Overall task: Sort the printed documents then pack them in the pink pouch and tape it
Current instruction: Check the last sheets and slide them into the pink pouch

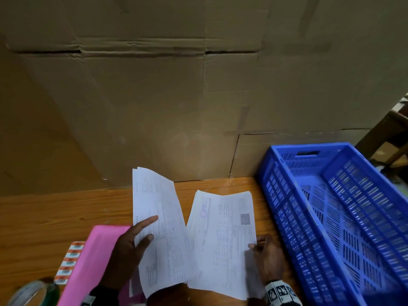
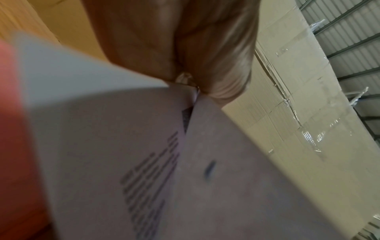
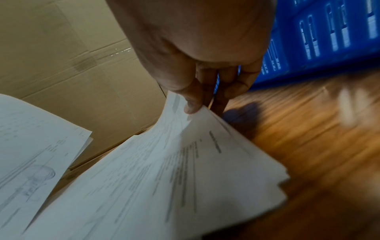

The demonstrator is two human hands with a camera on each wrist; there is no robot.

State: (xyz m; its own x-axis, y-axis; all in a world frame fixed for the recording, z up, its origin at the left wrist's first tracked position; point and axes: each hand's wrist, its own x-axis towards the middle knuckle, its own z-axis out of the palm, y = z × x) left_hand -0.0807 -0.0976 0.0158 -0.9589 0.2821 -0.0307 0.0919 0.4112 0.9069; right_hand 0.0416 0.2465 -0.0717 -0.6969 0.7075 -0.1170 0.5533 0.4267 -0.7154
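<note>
Right now the left hand (image 1: 127, 246) pinches a few lifted sheets (image 1: 159, 228), and the right hand (image 1: 268, 259) pinches the near-right edge of the remaining stack (image 1: 223, 241) above the tabletop (image 1: 55, 217). Judging by these thin grips, loose pages could slide and mix the sorted order. The pink pouch (image 1: 92, 261) lies near left, unfilled.
</note>
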